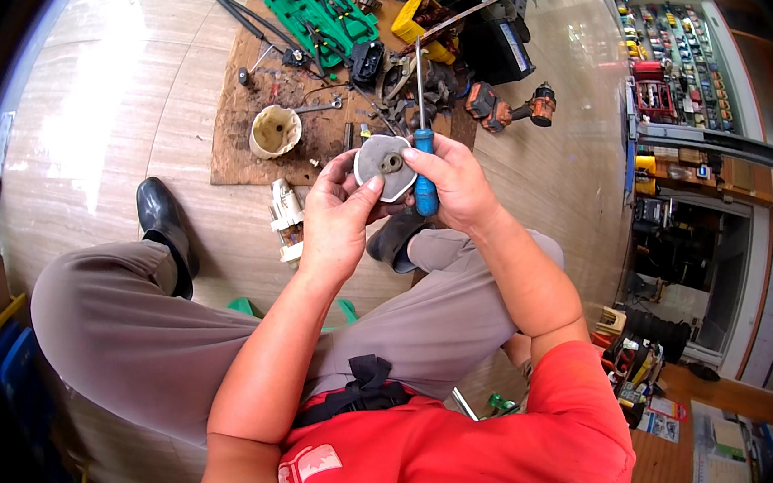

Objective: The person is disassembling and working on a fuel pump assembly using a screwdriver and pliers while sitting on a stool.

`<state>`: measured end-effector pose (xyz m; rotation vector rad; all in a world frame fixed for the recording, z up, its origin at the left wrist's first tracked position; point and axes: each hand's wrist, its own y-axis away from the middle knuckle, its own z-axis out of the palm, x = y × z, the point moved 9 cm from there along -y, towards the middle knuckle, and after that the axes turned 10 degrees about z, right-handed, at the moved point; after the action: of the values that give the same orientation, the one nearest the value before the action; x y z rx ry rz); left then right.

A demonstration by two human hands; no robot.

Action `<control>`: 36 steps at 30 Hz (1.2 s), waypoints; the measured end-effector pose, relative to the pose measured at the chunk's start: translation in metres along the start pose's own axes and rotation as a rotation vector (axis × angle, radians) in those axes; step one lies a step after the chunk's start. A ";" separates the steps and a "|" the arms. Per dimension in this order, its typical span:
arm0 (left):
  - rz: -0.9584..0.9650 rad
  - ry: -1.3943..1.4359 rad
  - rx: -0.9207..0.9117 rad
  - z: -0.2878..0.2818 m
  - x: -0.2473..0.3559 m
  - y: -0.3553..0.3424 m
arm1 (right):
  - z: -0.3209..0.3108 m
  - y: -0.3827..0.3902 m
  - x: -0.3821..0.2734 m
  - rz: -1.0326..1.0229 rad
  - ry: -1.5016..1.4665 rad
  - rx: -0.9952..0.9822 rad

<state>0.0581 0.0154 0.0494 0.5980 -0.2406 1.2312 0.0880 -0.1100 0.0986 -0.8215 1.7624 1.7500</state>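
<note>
Between my two hands is a flat, roundish grey part (379, 175) with a pale rim and a raised ring around a hole near its middle. My left hand (340, 207) grips its left side, thumb on the face and fingers behind. My right hand (454, 182) holds a screwdriver (425, 177) with a blue handle, its long shaft pointing away from me. The right thumb also presses on the grey part beside the hole. Just left of my left hand, a white and brown motor-like part (287, 220) lies on the floor.
A stained board (230, 154) on the tiled floor bears a cream cup-shaped housing (274, 130), a wrench (320, 106) and a green tool case (319, 15). Right of it lies an orange and black cordless drill (508, 109). A yellow part (424, 25) sits farther back.
</note>
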 end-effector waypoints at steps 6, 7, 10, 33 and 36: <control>0.011 -0.027 0.026 0.001 0.007 0.002 | 0.003 -0.002 0.005 0.039 -0.015 -0.008; 0.017 -0.034 0.034 0.001 0.009 0.002 | 0.004 -0.002 0.006 0.040 -0.013 -0.012; 0.035 -0.048 0.057 0.001 0.011 0.003 | 0.005 -0.002 0.006 0.039 -0.011 -0.022; 0.046 -0.044 0.024 0.000 0.007 0.001 | 0.006 0.000 0.000 -0.027 0.064 -0.005; 0.048 -0.043 0.023 -0.001 0.005 0.000 | 0.003 0.000 0.000 -0.049 0.087 -0.009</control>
<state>0.0601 0.0198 0.0513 0.6424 -0.2786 1.2695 0.0879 -0.1071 0.0989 -0.9496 1.7763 1.7151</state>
